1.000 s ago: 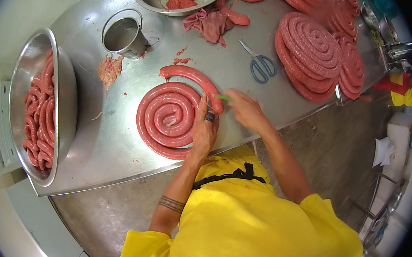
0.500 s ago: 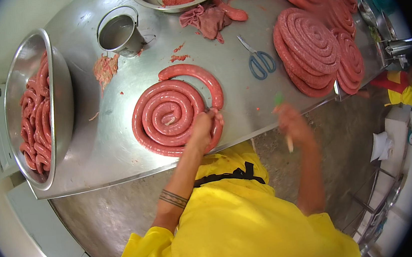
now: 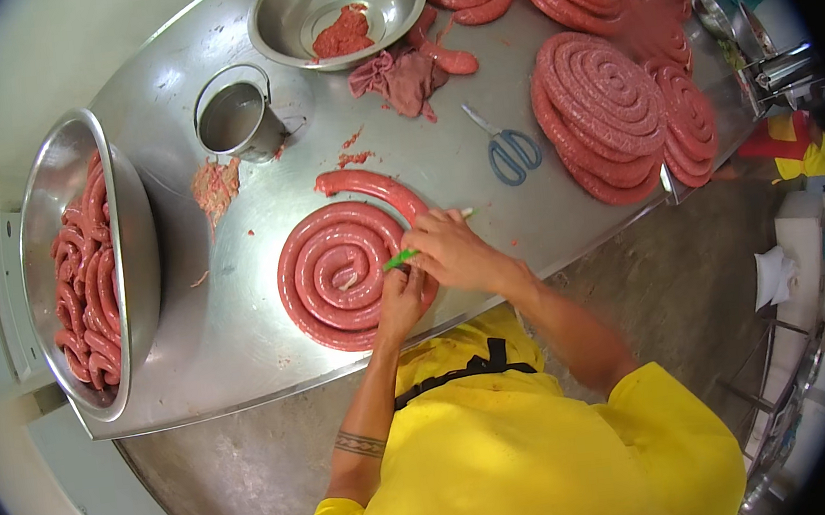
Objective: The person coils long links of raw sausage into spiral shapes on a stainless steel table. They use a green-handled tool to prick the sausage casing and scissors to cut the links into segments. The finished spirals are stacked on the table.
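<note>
A spiral coil of raw sausage (image 3: 331, 251) lies on the steel table in front of me. Its outer end curls loose along the far right side. My left hand (image 3: 403, 301) is closed on the sausage at the coil's right edge. Just above it, my right hand (image 3: 454, 253) grips a thin stick-like tool (image 3: 399, 258), green at one end and pale at the other. The green end reaches over the sausage beside my left fingers; whether it touches is hidden. Blue-handled scissors (image 3: 512, 154) lie to the right, blades partly apart.
At left stands a large steel bowl (image 3: 141, 276) of linked sausages. Farther back are a small water bucket (image 3: 261, 138), a steel bowl (image 3: 386, 4) with ground meat, and a reddish cloth (image 3: 404, 79). Stacked sausage coils (image 3: 600, 97) fill the right. A person's yellow-red clothing (image 3: 803, 146) shows at far right.
My right hand has come in from beyond the table's near edge to the sausage, bringing the tool beside my left hand. My left hand stays on the coil. The view has shifted.
</note>
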{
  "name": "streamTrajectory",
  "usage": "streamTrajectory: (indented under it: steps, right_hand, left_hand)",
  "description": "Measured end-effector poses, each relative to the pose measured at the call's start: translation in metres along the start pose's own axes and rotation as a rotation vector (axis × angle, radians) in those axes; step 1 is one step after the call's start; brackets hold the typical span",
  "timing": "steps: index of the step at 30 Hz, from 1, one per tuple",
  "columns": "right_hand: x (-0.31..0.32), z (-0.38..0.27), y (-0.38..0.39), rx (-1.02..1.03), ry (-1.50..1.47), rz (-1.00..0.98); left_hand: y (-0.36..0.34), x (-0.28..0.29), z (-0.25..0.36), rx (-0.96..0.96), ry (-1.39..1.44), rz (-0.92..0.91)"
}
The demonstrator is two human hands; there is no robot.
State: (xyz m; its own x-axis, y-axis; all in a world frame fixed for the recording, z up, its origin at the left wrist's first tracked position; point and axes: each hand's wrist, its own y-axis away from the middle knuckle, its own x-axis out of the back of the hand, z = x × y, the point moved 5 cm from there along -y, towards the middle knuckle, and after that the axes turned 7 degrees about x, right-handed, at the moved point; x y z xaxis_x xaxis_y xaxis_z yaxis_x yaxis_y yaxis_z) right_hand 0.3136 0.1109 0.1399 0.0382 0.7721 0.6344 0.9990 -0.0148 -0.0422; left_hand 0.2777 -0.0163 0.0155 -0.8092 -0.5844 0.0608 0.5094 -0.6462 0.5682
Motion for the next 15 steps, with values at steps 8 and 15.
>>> streamTrajectory:
  steps: [8,15]
  right_hand:
    - [0.129,0.112,0.041,0.067,-1.440,0.802]
    - [0.215,0.179,0.082,-0.136,-1.512,1.187]
  left_hand:
    - [0.011,-0.022,0.024,-0.153,-0.319,-0.053]
    - [0.025,-0.003,0.020,-0.238,-0.405,0.003]
